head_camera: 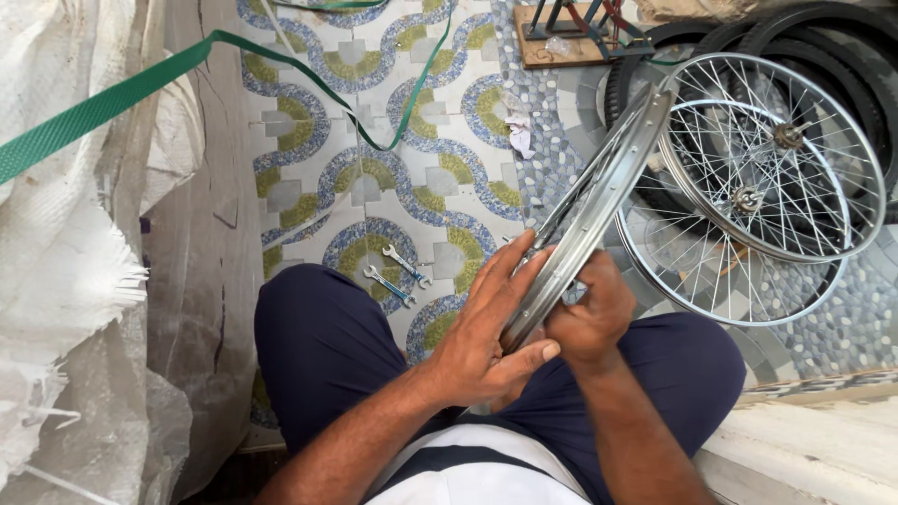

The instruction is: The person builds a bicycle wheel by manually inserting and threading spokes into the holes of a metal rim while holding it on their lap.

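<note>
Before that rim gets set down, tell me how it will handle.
The rim looks like thin metal with spokes, so probably stiff and light for its size. Round and held on edge between the left hand and right hand, it would likely roll or topple if released.

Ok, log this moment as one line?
left hand: holds spoked wheel rim | right hand: grips rim | two spanners: on tiled floor
</note>
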